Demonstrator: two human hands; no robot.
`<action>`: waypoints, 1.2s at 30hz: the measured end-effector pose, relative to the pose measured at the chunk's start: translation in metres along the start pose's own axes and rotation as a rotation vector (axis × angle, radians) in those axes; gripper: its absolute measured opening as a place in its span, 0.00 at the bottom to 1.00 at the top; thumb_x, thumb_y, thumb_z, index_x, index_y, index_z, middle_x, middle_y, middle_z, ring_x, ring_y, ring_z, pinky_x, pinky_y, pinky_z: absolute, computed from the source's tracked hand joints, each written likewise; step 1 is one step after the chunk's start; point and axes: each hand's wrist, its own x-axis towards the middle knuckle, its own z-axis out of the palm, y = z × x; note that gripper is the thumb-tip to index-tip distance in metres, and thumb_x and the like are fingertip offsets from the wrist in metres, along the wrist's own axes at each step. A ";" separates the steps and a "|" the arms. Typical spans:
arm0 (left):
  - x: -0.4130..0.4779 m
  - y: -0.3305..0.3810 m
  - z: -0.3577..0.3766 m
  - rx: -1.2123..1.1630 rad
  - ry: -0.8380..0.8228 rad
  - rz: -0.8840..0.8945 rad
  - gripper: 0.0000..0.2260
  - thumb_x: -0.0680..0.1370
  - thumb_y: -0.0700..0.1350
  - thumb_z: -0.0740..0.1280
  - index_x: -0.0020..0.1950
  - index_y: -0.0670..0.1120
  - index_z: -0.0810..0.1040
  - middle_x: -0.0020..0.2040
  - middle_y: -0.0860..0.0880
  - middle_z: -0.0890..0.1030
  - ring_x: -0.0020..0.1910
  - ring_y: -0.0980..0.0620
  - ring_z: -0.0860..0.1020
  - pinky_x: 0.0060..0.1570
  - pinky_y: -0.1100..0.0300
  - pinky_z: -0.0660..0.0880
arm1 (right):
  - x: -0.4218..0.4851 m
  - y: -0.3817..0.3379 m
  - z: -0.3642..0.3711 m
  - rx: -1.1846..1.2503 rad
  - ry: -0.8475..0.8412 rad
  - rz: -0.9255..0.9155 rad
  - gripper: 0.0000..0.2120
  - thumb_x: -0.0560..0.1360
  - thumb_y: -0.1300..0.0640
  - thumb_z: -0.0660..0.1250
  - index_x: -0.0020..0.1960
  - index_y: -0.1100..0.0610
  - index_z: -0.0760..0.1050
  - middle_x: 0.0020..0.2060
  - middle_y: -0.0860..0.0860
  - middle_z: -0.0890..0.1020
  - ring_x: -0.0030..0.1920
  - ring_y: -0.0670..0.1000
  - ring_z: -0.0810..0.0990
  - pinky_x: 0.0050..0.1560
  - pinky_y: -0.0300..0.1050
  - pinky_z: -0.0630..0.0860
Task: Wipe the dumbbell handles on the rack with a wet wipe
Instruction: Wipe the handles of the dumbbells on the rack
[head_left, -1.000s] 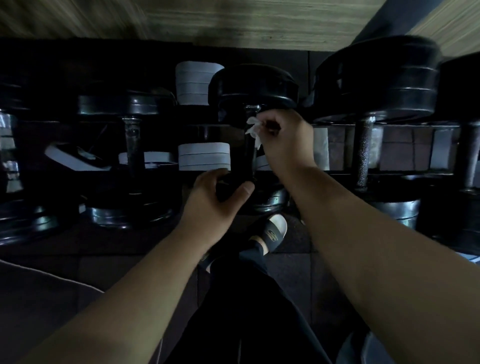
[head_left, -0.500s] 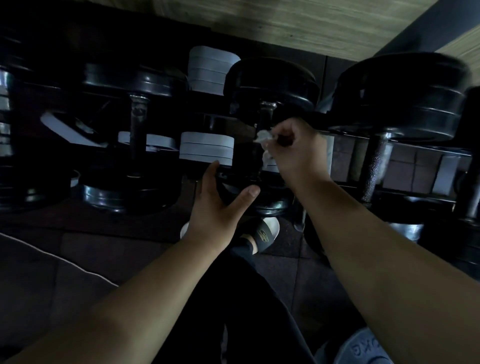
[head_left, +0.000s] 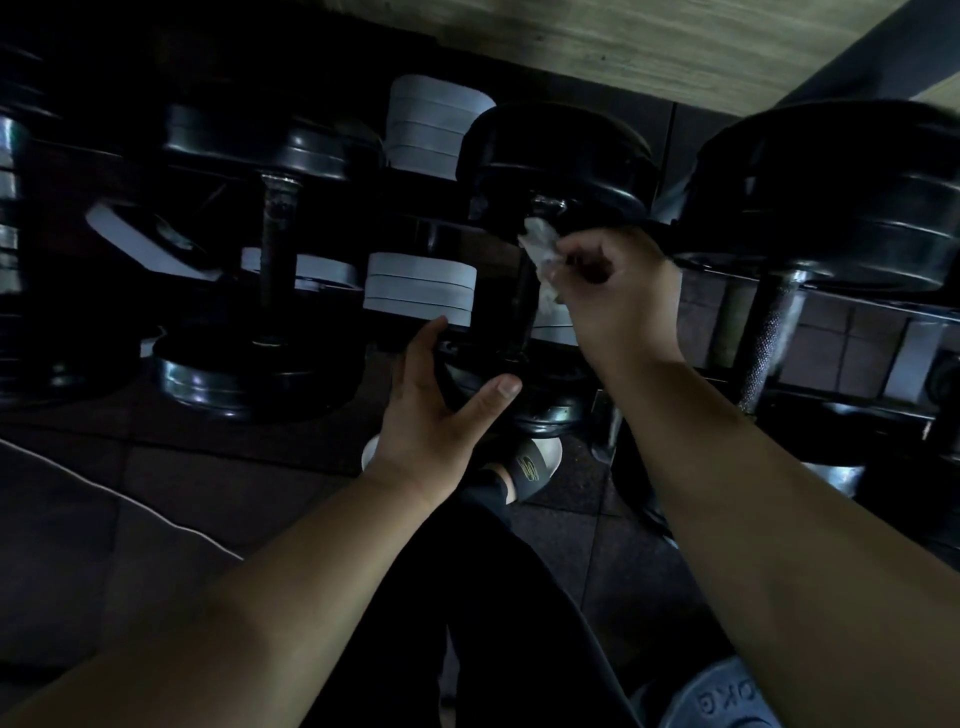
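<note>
Pinching the wipe (head_left: 537, 249) against the top of the dumbbell handle (head_left: 523, 312), the right hand (head_left: 618, 299) is scrubbing while the left hand (head_left: 436, 415), fingers (head_left: 432, 340) spread open, is bracing the weight (head_left: 548, 410) below it, probably against rolling.

Both bare forearms reach forward, the left one lower. Left hand (head_left: 434, 415) is spread wide, thumb out to the right and fingers fairly straight. Right hand (head_left: 618, 296) sits higher, fingers curled in, pinching the wet wipe (head_left: 537, 249).
</note>
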 end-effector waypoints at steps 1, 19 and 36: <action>0.001 0.000 0.000 0.001 -0.001 0.003 0.49 0.64 0.75 0.69 0.80 0.58 0.61 0.76 0.55 0.70 0.74 0.57 0.69 0.75 0.52 0.68 | 0.003 -0.001 0.002 -0.001 0.038 -0.014 0.05 0.73 0.56 0.76 0.49 0.53 0.85 0.45 0.45 0.83 0.46 0.43 0.83 0.48 0.36 0.79; 0.003 -0.011 0.001 -0.048 0.013 0.016 0.47 0.62 0.81 0.69 0.76 0.61 0.64 0.73 0.53 0.72 0.72 0.55 0.73 0.72 0.46 0.72 | 0.007 -0.007 -0.002 0.031 -0.116 0.098 0.03 0.73 0.58 0.76 0.46 0.52 0.85 0.38 0.43 0.85 0.38 0.40 0.84 0.41 0.36 0.81; 0.000 -0.006 0.003 -0.075 0.029 -0.011 0.48 0.62 0.79 0.70 0.78 0.60 0.63 0.73 0.54 0.73 0.73 0.57 0.72 0.73 0.46 0.72 | -0.007 -0.007 -0.001 -0.161 -0.176 -0.124 0.06 0.73 0.64 0.72 0.47 0.58 0.86 0.42 0.48 0.83 0.41 0.40 0.78 0.42 0.23 0.70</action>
